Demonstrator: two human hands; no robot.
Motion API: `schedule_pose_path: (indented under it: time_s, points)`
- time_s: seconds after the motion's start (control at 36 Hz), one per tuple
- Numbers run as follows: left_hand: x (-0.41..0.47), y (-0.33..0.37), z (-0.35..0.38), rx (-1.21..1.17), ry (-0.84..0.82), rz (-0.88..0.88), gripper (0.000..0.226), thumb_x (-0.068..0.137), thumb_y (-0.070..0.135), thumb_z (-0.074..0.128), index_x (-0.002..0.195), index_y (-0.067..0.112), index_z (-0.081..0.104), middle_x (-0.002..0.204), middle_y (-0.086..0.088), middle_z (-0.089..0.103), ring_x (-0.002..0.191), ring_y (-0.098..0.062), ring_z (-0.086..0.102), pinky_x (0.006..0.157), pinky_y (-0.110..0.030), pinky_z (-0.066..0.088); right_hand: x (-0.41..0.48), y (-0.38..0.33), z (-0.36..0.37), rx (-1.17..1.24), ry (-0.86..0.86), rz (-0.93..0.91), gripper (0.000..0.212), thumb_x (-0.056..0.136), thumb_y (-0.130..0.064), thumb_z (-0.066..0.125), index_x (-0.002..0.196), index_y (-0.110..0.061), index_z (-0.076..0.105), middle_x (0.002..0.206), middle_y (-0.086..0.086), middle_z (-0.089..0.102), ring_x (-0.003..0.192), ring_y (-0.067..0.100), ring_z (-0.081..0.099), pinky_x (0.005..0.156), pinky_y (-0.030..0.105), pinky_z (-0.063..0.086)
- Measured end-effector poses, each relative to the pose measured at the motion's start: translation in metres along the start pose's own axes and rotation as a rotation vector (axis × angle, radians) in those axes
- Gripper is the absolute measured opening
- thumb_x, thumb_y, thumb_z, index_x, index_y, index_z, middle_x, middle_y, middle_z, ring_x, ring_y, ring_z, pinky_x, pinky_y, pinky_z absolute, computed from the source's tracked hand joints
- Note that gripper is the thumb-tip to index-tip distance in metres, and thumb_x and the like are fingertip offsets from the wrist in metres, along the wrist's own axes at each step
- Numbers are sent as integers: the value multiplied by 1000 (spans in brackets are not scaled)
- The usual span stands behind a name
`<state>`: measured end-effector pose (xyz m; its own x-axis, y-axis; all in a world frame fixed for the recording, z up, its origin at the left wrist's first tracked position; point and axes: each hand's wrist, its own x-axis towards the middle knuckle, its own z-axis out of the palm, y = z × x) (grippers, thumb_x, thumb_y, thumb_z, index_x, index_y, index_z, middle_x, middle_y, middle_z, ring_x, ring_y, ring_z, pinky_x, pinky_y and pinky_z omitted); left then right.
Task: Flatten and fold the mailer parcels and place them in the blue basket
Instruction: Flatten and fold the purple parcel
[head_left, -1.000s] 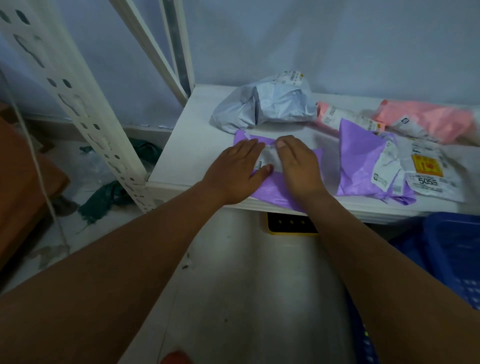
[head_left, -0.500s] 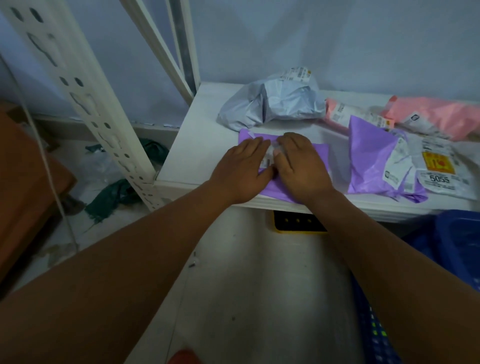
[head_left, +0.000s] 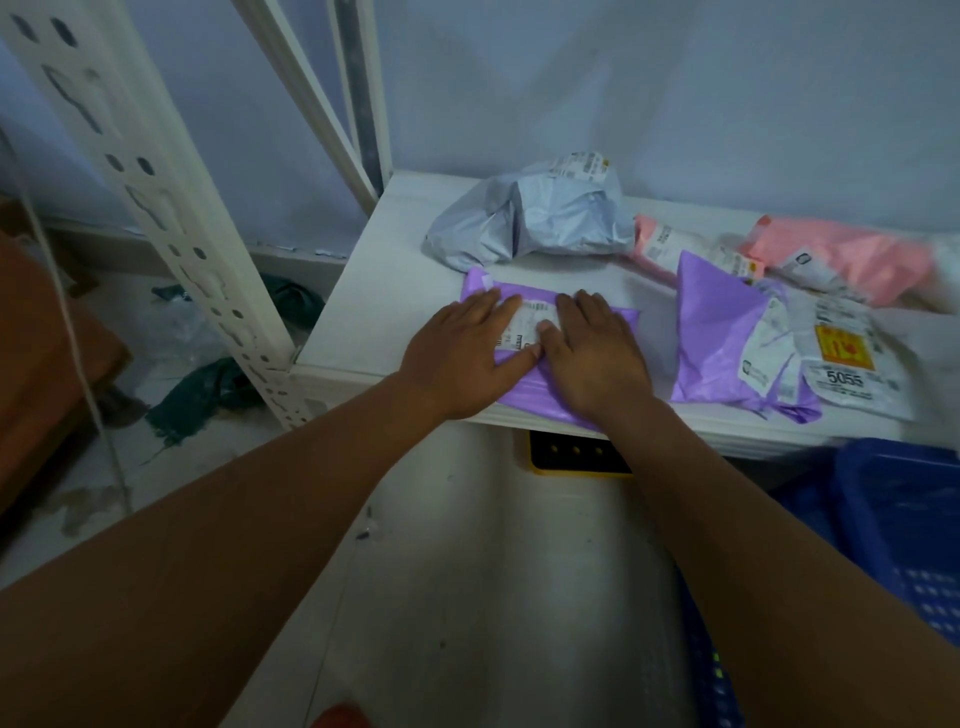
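- Our left hand (head_left: 462, 358), fingers straight, presses the purple mailer (head_left: 522, 382) at the shelf's (head_left: 395, 291) front edge.
- Our right hand (head_left: 597, 358), fingers likewise extended, presses alongside; both have spread apart, uncovering the shipping label (head_left: 535, 317): flattening proceeds.
- The blue basket (head_left: 904, 499) stands lower right.

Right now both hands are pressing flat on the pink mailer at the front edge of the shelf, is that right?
Not pink. The head view shows the left hand and right hand pressing flat on the purple mailer at the front edge of the shelf; the pink mailers lie further back on the right.
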<state>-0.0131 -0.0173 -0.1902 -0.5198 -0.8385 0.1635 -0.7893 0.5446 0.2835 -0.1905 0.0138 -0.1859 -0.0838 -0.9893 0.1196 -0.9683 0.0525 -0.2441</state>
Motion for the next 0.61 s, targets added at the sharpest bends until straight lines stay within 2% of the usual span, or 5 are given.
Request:
schedule_pose_path:
  time_s: [0.28,0.39,0.47,0.53,0.61]
  points:
    - [-14,-1,-11,12,-54,-49,90,91,73,35,158,16,15,166,-5,13,152,-19,13,121,-34,12,-22,-18,-8,2,-68,117,93,80,-60,-5,149,-12,34,156,14,32,145,30,26,119,48,18]
    - [-18,-11,-25,-36,-36,-299,116,74,87,46,158,16,10,165,-11,14,151,-26,15,120,-42,19,-30,-29,-20,-24,-69,221,54,100,-44,18,134,-15,49,136,10,48,129,31,41,103,46,32]
    - [-28,-29,-38,-2,78,-471,121,68,88,54,155,12,18,157,-19,29,143,-36,31,111,-48,34,-40,-36,-32,4,-8,324,36,99,-26,32,114,-8,59,119,13,56,116,34,47,90,42,38]
    - [-36,-36,-46,44,148,-518,112,69,84,60,145,6,34,141,-23,46,129,-40,46,99,-48,45,-45,-40,-35,49,-2,380,32,94,-25,41,115,-7,57,120,11,54,118,32,44,87,39,38]
    - [-48,-36,-51,14,174,-604,81,76,72,66,120,6,51,121,-18,59,110,-36,58,79,-41,48,-54,-49,-38,150,0,448,35,90,-25,49,120,-7,53,125,12,49,121,32,42,82,38,36]
